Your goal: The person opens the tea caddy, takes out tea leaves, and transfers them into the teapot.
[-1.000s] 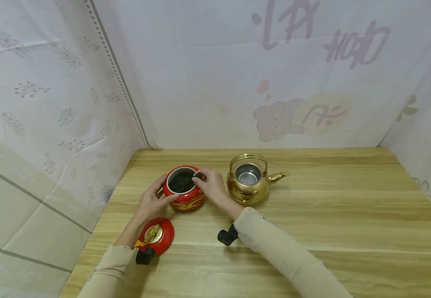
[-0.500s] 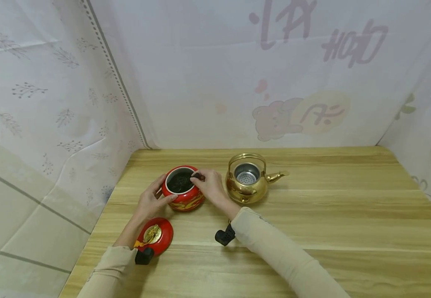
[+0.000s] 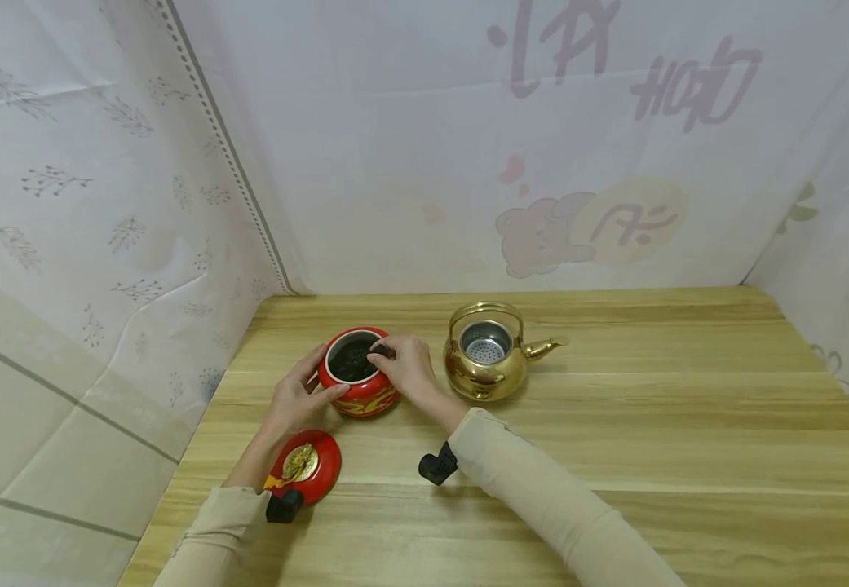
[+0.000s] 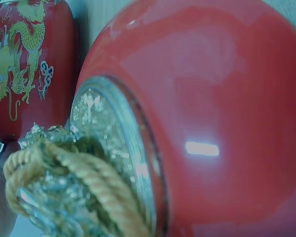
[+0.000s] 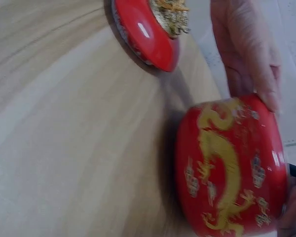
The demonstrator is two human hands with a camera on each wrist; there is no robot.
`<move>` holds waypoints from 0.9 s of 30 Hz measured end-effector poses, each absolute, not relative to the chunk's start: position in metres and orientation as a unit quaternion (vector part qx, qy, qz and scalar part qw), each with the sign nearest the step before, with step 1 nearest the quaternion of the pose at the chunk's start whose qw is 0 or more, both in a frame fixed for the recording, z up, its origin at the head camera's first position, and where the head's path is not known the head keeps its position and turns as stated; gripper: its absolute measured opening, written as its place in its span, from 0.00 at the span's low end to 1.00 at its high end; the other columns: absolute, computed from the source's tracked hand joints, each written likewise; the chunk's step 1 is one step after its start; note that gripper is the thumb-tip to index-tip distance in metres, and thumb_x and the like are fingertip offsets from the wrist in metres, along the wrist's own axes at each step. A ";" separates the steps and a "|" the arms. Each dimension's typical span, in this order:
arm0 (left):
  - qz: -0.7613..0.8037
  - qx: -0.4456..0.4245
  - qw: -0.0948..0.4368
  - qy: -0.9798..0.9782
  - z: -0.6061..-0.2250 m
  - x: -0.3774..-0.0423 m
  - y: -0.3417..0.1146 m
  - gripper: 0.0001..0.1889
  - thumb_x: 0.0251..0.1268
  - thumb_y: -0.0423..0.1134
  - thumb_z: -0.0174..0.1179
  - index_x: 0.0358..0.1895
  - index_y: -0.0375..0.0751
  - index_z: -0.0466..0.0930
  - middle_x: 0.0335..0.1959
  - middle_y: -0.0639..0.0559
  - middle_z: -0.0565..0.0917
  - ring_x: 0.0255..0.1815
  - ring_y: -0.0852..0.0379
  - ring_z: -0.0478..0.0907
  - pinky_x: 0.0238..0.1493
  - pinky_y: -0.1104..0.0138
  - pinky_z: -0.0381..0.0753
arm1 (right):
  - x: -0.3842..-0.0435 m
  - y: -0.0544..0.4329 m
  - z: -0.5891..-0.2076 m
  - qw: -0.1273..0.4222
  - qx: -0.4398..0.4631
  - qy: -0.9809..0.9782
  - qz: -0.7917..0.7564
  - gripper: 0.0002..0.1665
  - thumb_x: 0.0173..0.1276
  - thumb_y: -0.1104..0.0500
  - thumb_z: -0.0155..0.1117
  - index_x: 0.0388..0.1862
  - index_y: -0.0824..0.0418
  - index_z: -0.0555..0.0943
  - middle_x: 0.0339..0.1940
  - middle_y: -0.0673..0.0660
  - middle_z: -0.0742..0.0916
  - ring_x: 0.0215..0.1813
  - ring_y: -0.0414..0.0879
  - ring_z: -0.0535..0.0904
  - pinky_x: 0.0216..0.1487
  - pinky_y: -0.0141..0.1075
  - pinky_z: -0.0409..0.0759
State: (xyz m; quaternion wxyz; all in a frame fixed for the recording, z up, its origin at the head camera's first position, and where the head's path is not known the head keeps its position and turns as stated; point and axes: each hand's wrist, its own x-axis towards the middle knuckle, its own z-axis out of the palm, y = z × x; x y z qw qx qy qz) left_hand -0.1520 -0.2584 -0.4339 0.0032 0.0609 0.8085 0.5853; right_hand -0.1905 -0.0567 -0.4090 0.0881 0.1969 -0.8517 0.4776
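Note:
A round red jar [image 3: 367, 401] with gold dragon decoration stands uncovered at the left, dark contents [image 3: 349, 360] filling its inside. My left hand [image 3: 296, 397] grips it from the left side, thumb at the near rim. At the opening's right edge, my right hand [image 3: 411, 368] pinches a small dark piece [image 3: 380, 350] between thumb and fingers; I cannot tell what it is. The right wrist view shows the jar's dragon side [image 5: 222, 168] and the left hand [image 5: 251, 54] on it. Below the left wrist lies the jar's red lid [image 4: 227, 98], with a gold knob and twisted cord.
Right of the jar stands a gold teapot [image 3: 484, 381], its handle raised and spout to the right, with a perforated metal strainer [image 3: 486, 350] in its mouth. Black wrist cameras hang under both forearms, the left one over the lid. A patterned cloth [image 3: 409, 163] hangs behind the table.
My right hand has shifted slightly left, bringing the dark piece further over the jar's opening. The left hand keeps its grip; teapot and lid stay put.

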 end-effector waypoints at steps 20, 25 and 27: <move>0.585 0.059 0.006 0.809 -0.434 -0.152 -0.258 0.41 0.57 0.32 0.65 0.73 0.35 0.53 0.74 0.41 0.52 0.73 0.45 0.53 0.68 0.62 0.62 | -0.187 -0.059 -0.411 0.075 0.178 -0.842 0.503 0.07 0.60 0.61 0.67 0.35 0.64 0.87 0.30 0.54 0.89 0.34 0.44 0.84 0.35 0.27 0.80; 0.589 0.059 0.004 0.806 -0.434 -0.151 -0.258 0.41 0.57 0.31 0.65 0.73 0.35 0.53 0.74 0.41 0.52 0.73 0.45 0.53 0.68 0.62 0.62 | -0.187 -0.059 -0.411 0.066 0.156 -0.835 0.524 0.07 0.60 0.61 0.67 0.35 0.62 0.87 0.31 0.55 0.89 0.35 0.44 0.84 0.35 0.27 0.81; 0.589 0.059 0.003 0.806 -0.434 -0.151 -0.259 0.41 0.57 0.31 0.65 0.73 0.35 0.53 0.74 0.41 0.52 0.73 0.44 0.53 0.67 0.62 0.62 | -0.187 -0.058 -0.413 0.061 0.146 -0.833 0.531 0.07 0.61 0.60 0.67 0.35 0.61 0.87 0.32 0.55 0.89 0.35 0.44 0.84 0.36 0.27 0.81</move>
